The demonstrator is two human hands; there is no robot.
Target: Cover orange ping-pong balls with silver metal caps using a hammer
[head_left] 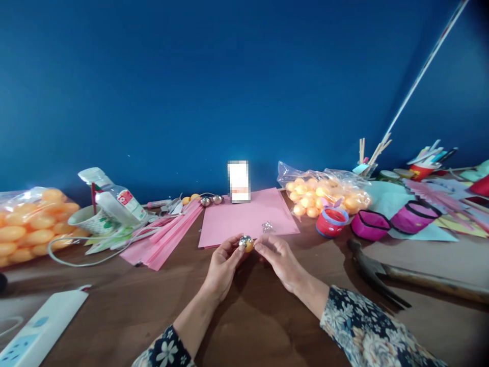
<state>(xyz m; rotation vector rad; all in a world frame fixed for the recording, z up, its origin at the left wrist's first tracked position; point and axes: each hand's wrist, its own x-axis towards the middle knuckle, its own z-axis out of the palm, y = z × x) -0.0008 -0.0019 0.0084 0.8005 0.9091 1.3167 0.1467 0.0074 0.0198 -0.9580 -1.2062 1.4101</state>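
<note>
The brown table [118, 311] carries everything. On it a pink paper [229, 221] lies near the far edge, at the middle. The bag [324, 191] of orange balls is just beyond the paper's right edge, and nearer to the table's right end is a hammer [393, 272]. The left hand [223, 265] pinches a ball [246, 244], partly silver and partly orange, between thumb and fingers. The right hand [280, 259] has its thumb and forefinger pressed together at the ball's right side; perhaps they hold something tiny, but it is too small to tell. For good work, I think the left hand should keep the ball firm without denting it, while the right presses straight toward its centre. The ball sits between both hands' fingertips, just before the paper's near edge. Small pins [268, 226] lie on the paper, beyond the right fingers.
</note>
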